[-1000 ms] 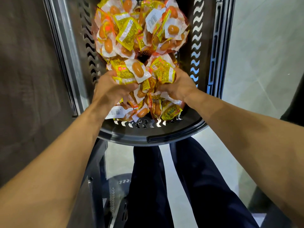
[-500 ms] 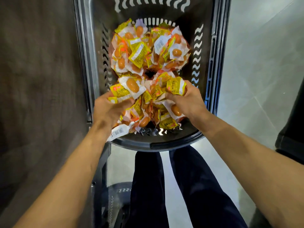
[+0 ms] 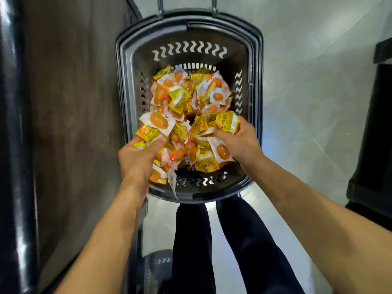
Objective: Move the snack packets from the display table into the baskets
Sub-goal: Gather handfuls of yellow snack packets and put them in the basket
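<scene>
- Black basket [image 3: 212, 20] heaped with packets [image 3: 186, 96].
- Both full: left hand [image 3: 137, 160] and right hand [image 3: 239, 143] each clutching a bunch over near end.
- Step: dropping load. Next: loosen fingers, clear rim.

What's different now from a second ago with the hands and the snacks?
The left hand and right hand have drawn apart over the basket, so the bundle of snack packets between them is loosening and hanging lower. Both hands still grip packets. The pile already in the basket stayed put.
</scene>
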